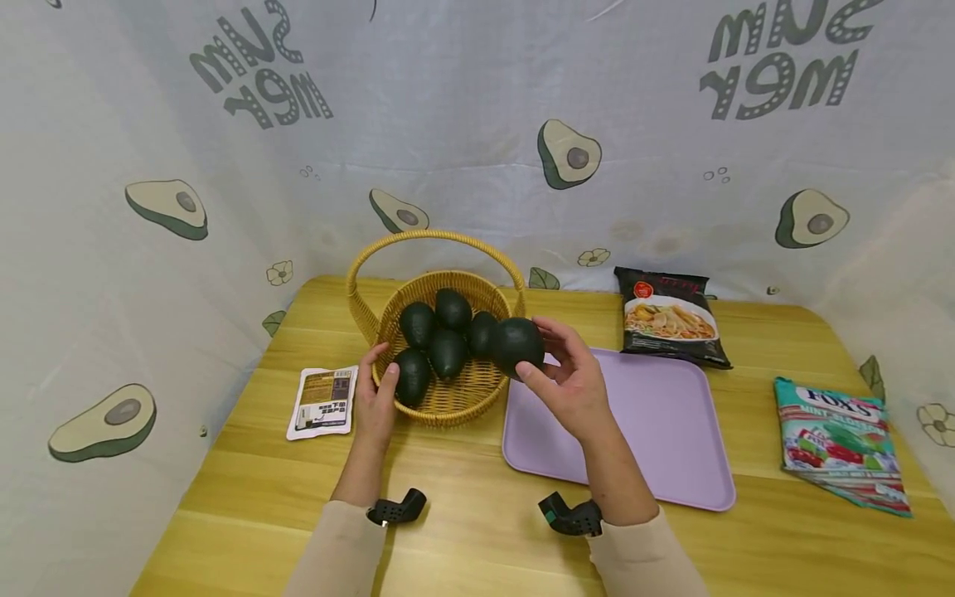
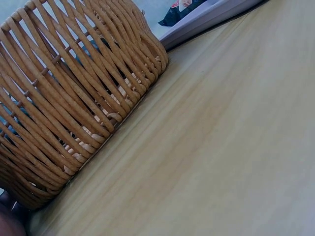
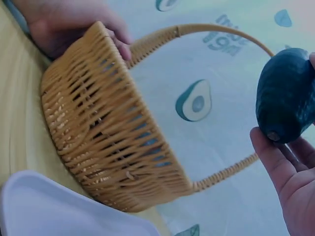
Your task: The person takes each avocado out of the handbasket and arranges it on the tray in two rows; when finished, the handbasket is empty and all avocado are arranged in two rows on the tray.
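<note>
My right hand (image 1: pixel 573 385) holds a dark green avocado (image 1: pixel 517 345) between thumb and fingers, above the right rim of the wicker basket (image 1: pixel 455 412). In the right wrist view the held avocado (image 3: pixel 284 96) has its stem end pointing down, beside the arched handle (image 3: pixel 226 30). Several more avocados (image 1: pixel 448 354) lie inside the basket. At the basket's left side my left hand (image 1: pixel 375 404) grips the rim, its thumb over the inner edge. The right wrist view shows fingers of this left hand (image 3: pixel 81 27) bent over the rim. In the left wrist view the basket's woven wall (image 2: pixel 74 93) stands on the table.
A lilac tray (image 1: pixel 656 431) lies right of the basket. Behind it is a black food packet (image 1: pixel 667 319), and at the far right a teal candy bag (image 1: pixel 839 444). A small white-edged packet (image 1: pixel 323 404) lies left of the basket. An avocado-print curtain (image 1: pixel 462 124) hangs behind the wooden table (image 1: pixel 462 514).
</note>
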A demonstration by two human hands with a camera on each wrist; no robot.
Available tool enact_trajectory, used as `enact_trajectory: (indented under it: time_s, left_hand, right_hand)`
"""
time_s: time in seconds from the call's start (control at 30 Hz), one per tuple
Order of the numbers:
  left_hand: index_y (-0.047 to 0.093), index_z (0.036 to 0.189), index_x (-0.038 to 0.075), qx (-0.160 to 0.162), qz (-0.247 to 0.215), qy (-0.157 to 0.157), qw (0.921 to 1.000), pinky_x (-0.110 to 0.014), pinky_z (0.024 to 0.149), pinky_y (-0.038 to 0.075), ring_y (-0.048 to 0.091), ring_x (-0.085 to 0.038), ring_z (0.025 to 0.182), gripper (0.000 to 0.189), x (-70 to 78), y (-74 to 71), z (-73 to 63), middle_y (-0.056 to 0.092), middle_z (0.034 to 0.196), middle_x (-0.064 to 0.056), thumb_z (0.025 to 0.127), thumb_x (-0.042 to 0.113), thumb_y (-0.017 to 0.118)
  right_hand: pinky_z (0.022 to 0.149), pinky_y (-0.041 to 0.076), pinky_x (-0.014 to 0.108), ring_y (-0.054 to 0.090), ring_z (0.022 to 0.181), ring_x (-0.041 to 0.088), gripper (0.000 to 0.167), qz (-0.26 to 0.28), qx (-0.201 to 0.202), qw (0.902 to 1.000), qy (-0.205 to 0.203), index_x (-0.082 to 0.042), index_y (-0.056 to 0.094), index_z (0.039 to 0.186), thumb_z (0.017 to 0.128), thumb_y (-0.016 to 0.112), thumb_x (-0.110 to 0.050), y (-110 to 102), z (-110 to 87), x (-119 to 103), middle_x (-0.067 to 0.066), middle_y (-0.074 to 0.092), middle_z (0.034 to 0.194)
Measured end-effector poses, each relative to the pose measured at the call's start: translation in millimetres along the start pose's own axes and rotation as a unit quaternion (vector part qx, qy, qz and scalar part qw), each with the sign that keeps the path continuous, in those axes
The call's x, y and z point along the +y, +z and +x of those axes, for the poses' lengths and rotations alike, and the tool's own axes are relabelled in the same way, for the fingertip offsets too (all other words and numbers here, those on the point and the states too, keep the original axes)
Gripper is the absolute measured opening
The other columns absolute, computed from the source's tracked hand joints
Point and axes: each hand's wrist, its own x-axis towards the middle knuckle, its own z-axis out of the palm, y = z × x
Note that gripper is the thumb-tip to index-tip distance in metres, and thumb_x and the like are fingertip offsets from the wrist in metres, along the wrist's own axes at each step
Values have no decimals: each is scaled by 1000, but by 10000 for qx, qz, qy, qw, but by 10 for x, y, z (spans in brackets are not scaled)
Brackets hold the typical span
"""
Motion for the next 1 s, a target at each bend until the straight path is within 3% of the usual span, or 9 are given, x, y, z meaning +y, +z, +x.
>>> enact_trajectory:
  time_s: [0.2,0.4,0.67,0.8,1.0]
  left_hand:
    - [48,144,2,13,47,-9,10000,-50,125,18,29,-27,152,43,-9,0,2,42,156,-16,103,12,52]
    - [47,145,2,-52,-13,-30,10000,-50,125,17,25,-26,153,42,-5,4,-5,39,159,-15,104,13,51]
    - [48,144,3,-56,-10,0,10000,-49,126,17,26,-25,153,42,6,0,1,40,159,-14,104,14,51]
    - [49,144,3,-45,-58,18,10000,-49,126,17,27,-25,153,42,-7,-3,4,40,158,-14,103,13,51]
    - [49,144,5,-28,12,28,10000,-48,125,18,28,-25,152,41,-19,0,-3,42,157,-14,103,13,51]
  right_hand:
    - [85,58,21,66,107,6,58,362,427,9984,32,11,46,140,84,63,17,-103,19,36,-6,60,122]
    - [83,58,20,68,103,7,49,392,1064,9931,297,0,55,138,90,61,9,-200,33,111,-5,64,117]
    - [73,59,19,69,96,5,47,40,1776,9777,1117,-10,50,146,100,62,-13,-268,77,267,-3,64,113]
    - [72,59,19,68,103,10,48,-44,1835,9716,1494,-17,47,150,104,58,-20,-271,95,366,10,61,126]
    - [71,57,15,57,125,35,52,-375,1420,9676,2055,-22,39,158,107,50,-27,-253,83,504,21,49,149]
